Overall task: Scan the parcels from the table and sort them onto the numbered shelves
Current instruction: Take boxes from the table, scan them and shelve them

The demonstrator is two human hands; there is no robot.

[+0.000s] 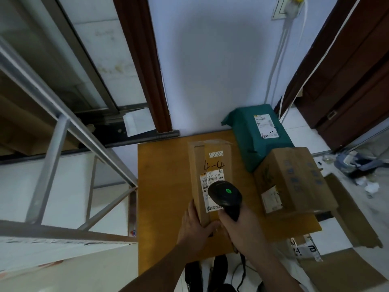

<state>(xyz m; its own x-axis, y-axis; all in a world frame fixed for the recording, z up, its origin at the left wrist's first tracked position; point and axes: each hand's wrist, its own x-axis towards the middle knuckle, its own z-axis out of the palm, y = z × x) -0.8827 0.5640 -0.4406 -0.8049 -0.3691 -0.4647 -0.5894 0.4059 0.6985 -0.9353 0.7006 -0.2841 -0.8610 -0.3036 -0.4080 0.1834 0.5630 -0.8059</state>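
Pale walls stand behind the wooden table. On it the right hand grips a black scanner over the label of the long box marked 4-4; the left hand holds its near end. A green parcel and a brown box lie beside.

A square yellow-brown wooden table was seen carrying a long brown cardboard box, a teal plastic mailer bag and a squat cardboard carton.
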